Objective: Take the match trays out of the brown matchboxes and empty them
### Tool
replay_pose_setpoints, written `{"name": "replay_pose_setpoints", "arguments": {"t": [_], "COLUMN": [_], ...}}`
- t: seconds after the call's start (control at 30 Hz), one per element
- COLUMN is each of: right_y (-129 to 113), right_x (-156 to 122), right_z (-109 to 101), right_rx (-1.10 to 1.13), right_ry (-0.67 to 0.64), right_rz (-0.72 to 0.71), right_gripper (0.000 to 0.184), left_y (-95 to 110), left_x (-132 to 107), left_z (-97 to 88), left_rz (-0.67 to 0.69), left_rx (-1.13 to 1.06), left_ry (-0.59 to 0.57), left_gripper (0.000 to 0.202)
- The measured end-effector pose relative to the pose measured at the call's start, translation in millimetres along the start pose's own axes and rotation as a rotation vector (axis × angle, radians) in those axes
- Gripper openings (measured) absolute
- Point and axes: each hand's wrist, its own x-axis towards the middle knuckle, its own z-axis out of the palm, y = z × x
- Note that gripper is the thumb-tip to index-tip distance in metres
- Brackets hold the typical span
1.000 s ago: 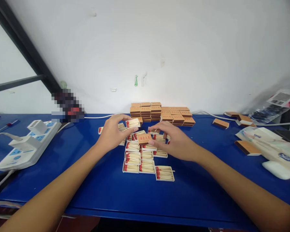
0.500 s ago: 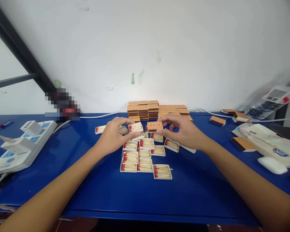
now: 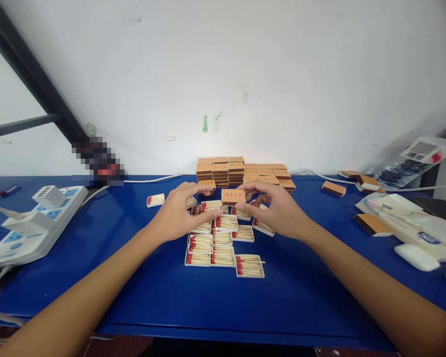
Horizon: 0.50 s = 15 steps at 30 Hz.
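Observation:
My left hand (image 3: pixel 176 215) pinches an open tray of red-tipped matches (image 3: pixel 211 205) between thumb and fingers. My right hand (image 3: pixel 278 210) grips an orange matchbox sleeve (image 3: pixel 233 197) with red print, held just right of and slightly above the tray, their ends close together. Below both hands several open match trays (image 3: pixel 211 245) lie in rows on the blue table (image 3: pixel 134 277). One more tray (image 3: pixel 250 266) lies at the front right of the group, and a single tray (image 3: pixel 155 200) sits apart at the left.
Stacks of closed orange matchboxes (image 3: pixel 241 171) stand against the white wall. A white power strip with plugs (image 3: pixel 33 223) lies at the left. Loose matchboxes (image 3: pixel 333 188), plastic bags (image 3: pixel 405 213) and a white object (image 3: pixel 416 257) lie at the right. A cable (image 3: pixel 148 179) runs along the back.
My right hand lifted the orange sleeve from above the trays and brought it up beside the tray in my left hand. The left hand lowered its tray slightly towards the sleeve.

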Motion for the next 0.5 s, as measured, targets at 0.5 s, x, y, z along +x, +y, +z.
{"name": "replay_pose_setpoints", "arguments": {"t": [0.5], "right_y": [-18.6], "right_x": [-12.7], "right_z": [19.2], "right_rx": [0.261], "right_ry": [-0.06], "right_rz": [0.044], "right_gripper": [0.035], "left_y": [11.0], "left_x": [-1.5], "left_z": [4.9], "left_rz": [0.163], "left_rx": [0.032], "left_ry": [0.175], "left_gripper": [0.03]}}
